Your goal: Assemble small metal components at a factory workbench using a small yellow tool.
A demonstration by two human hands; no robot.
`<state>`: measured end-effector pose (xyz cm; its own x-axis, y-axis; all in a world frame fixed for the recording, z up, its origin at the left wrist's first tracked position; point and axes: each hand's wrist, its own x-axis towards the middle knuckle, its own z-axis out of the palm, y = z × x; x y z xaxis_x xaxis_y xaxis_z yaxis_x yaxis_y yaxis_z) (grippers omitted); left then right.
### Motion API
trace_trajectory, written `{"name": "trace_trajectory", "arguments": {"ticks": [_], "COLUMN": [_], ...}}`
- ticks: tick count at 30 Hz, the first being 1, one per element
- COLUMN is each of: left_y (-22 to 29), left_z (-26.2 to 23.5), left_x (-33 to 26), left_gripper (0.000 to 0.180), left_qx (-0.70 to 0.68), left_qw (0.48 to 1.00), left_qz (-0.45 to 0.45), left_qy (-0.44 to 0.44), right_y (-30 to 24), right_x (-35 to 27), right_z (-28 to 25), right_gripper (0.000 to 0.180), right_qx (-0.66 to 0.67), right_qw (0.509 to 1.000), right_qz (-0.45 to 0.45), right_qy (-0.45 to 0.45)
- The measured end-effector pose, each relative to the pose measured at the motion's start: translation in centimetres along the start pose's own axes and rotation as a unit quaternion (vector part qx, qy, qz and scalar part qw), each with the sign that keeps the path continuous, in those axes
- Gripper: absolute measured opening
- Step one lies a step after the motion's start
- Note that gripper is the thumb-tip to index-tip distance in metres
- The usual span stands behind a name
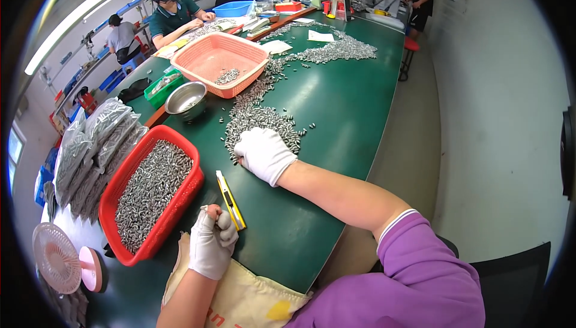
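- Head view: right hand, gloved, lies flat and spread on the near edge of the parts pile, seemingly to rake pieces in.
- Left hand curled into a fist beside the yellow knife and red basket, full of parts.
- Contents of the fist hidden; individual parts too small to make out.

A long green tabletop carries a loose trail of small metal pieces down its middle. Along its left edge sit a red basket full of pieces, a steel bowl and an orange basket. A yellow utility knife lies near the near edge.
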<state>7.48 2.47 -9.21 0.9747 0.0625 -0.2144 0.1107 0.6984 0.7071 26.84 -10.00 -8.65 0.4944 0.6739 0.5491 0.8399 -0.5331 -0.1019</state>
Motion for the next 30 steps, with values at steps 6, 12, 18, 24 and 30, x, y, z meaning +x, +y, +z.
{"name": "trace_trajectory", "arguments": {"ticks": [6,12,18,24,30], "left_y": [-0.2,-0.1,0.1,0.2,0.0], "left_z": [-0.1,0.1,0.5,1.0,0.8], "left_x": [0.1,-0.1,-0.2,-0.1,-0.2], "left_gripper": [0.024,0.017,0.017,0.021,0.021], "left_qx": [-0.007,0.006,0.037,-0.007,0.027], "left_qw": [1.000,1.000,0.999,0.998,0.999], "left_qz": [0.009,0.020,0.021,0.000,0.021], "left_qy": [0.003,0.016,0.021,0.056,0.008], "right_y": [-0.1,0.0,-1.4,-2.9,-3.0], "right_x": [0.1,0.0,-0.4,-0.8,-1.0], "right_z": [-0.3,-1.0,-2.9,-2.9,-2.6], "right_gripper": [0.014,0.010,0.011,0.013,0.015], "right_qx": [-0.004,0.071,0.275,0.394,0.439], "right_qw": [1.000,0.994,0.955,0.901,0.876], "right_qz": [0.001,-0.011,-0.063,-0.181,-0.193], "right_qy": [-0.013,0.078,0.089,-0.014,-0.060]}}
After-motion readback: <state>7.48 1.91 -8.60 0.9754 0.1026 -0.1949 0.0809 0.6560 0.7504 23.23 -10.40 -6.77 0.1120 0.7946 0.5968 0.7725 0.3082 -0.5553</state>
